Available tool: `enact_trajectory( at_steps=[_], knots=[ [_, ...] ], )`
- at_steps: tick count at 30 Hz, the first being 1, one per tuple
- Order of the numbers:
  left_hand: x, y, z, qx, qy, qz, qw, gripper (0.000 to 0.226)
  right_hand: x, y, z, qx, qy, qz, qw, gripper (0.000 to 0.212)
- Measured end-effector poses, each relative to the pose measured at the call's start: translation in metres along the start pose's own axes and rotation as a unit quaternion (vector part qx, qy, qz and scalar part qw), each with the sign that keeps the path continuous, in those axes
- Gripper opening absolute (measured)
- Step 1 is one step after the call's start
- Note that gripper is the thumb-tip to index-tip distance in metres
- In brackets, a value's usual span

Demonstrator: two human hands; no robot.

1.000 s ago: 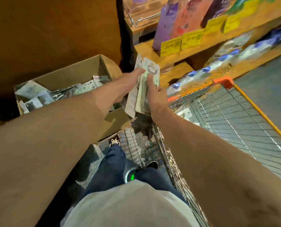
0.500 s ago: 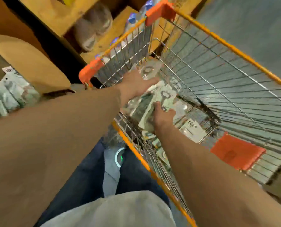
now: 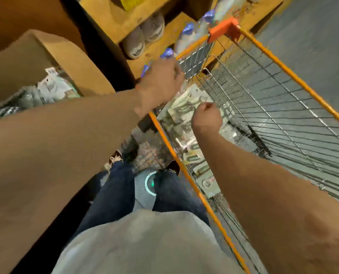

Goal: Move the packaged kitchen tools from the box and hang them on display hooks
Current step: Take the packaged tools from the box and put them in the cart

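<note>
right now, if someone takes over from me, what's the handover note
Left hand: over the cart's near corner, fingers hidden, grip unclear.
Right hand: curled, nothing seen in it, above the packaged tools lying in the cart.
Box: more packs inside.
Done: some packs are in the cart.
Left: empty the box and hang everything; no hooks in view.

My dark blue denim jeans (image 3: 115,194) stand beside an orange-framed wire shopping cart (image 3: 295,79). Ahead, a yellowish wooden shelf (image 3: 109,18) carries grey fabric shoes (image 3: 143,36), with blue-capped clear bottles (image 3: 188,29) near them.
</note>
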State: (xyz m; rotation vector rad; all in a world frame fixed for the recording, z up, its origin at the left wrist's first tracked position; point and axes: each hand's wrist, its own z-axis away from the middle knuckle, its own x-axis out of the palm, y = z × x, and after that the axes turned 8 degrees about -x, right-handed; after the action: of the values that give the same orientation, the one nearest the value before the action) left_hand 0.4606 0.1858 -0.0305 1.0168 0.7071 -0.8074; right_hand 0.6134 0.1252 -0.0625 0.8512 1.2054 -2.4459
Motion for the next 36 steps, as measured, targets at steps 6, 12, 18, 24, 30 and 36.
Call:
enact_trajectory(
  at_steps=[6, 12, 18, 24, 30, 36],
  knots=[
    [-0.125, -0.119, 0.044, -0.168, 0.127, 0.078, 0.974, 0.031, 0.080, -0.139, 0.077, -0.255, -0.070, 0.025, 0.964, 0.030],
    [-0.170, -0.290, 0.121, -0.320, 0.137, 0.111, 0.931, 0.022, 0.225, -0.180, 0.180, -0.326, -0.256, 0.121, 0.902, 0.031],
    [-0.173, -0.441, 0.193, -0.458, 0.170, 0.137, 0.862, 0.028, 0.349, -0.174, 0.268, -0.320, -0.363, 0.205, 0.851, 0.030],
    [-0.160, -0.509, 0.219, -0.515, 0.172, 0.191, 0.818, 0.054, 0.416, -0.177, 0.303, -0.306, -0.388, 0.276, 0.825, 0.047],
    [-0.142, -0.518, 0.211, -0.506, 0.103, 0.245, 0.820, 0.085, 0.441, -0.171, 0.301, -0.297, -0.353, 0.312, 0.831, 0.043],
    [-0.139, -0.519, 0.209, -0.441, 0.227, 0.212, 0.842, 0.031, 0.445, -0.161, 0.300, -0.326, -0.310, 0.237, 0.861, 0.034]
  ],
)
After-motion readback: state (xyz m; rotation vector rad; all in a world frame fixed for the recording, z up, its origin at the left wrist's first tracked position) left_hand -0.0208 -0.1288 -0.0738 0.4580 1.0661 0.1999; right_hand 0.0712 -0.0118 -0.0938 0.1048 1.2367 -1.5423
